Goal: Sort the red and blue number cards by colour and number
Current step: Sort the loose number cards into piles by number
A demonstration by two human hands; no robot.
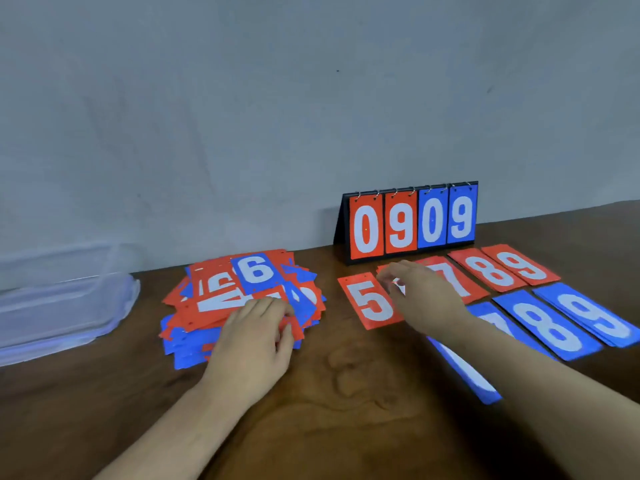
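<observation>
A mixed pile of red and blue number cards (207, 306) lies left of centre, with a blue 6 (256, 271) on top. My left hand (256, 337) rests on the pile's front right and pinches the edge of a red card there. To the right runs a row of red cards: 5 (370, 301), 7 (457, 282), 8 (491, 268), 9 (523, 265). My right hand (426, 299) holds a red card in the gap between 5 and 7, hiding its number. In front lie blue stacks 7 (498, 323), 8 (550, 327) and 9 (599, 317). One more blue card (467, 375) shows under my right forearm.
A flip scoreboard (412, 223) reading 0 9 0 9 stands against the grey wall behind the red row. A clear plastic container (62, 306) sits at the far left. The wooden table (346, 393) stretches toward me between my arms.
</observation>
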